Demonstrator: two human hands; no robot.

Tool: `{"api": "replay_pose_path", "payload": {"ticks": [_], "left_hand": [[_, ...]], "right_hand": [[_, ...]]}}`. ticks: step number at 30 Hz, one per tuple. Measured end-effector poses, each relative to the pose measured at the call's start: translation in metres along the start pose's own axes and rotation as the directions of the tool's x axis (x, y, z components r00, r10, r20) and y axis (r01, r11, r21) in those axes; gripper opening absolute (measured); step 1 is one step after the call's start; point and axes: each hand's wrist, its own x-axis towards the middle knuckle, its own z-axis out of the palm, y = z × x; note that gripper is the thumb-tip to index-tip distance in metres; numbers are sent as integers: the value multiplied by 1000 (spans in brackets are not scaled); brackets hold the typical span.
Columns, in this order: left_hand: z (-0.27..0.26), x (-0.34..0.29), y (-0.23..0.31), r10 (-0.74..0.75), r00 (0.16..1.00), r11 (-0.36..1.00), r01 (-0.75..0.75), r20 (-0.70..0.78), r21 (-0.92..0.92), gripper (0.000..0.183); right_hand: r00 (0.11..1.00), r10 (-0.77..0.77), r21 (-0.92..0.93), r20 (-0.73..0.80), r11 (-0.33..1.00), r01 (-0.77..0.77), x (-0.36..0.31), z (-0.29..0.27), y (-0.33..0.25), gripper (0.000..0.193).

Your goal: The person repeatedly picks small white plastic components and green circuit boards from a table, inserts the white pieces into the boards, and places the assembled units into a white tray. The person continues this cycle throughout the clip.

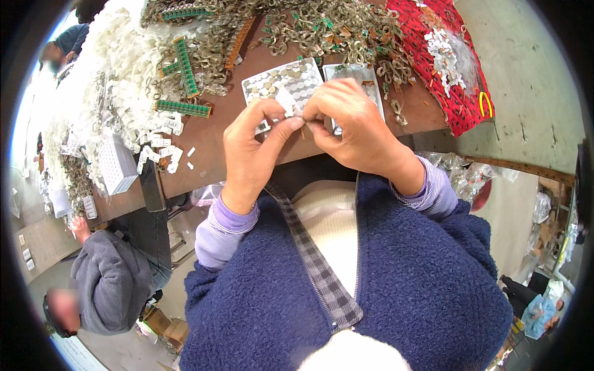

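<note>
My left hand and my right hand meet over the near edge of the brown table. Together they pinch a small white plastic piece with a thin metal part between the fingertips. Just beyond the hands lie two white trays with rows of small round metal parts in their pockets; the right tray is partly hidden behind my right hand.
Heaps of small white plastic pieces cover the table's left side, with green strips and a tangle of brownish metal parts at the back. A red cloth lies at the right. A person in grey sits at the lower left.
</note>
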Motion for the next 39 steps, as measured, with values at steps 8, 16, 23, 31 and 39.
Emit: {"api": "replay_pose_path", "payload": {"ticks": [8, 16, 23, 31, 39], "left_hand": [[22, -2, 4, -439, 896, 661, 372, 66, -652, 18], [43, 1, -6, -386, 921, 766, 283, -61, -577, 15], [38, -12, -6, -409, 913, 748, 326, -14, -578, 14], [-6, 5, -20, -405, 911, 651, 225, -82, -725, 24], [-9, 9, -23, -462, 887, 620, 306, -20, -722, 31]], "right_hand": [[975, 36, -38, -218, 998, -46, -19, 14, 13, 18], [950, 19, -56, -311, 998, -38, -28, 10, 21, 19], [978, -71, -87, -197, 995, 55, -11, 16, 20, 19], [988, -2, -291, -156, 956, -45, 35, 29, 73, 11], [994, -56, -335, -94, 942, 21, 34, 34, 71, 14]]}}
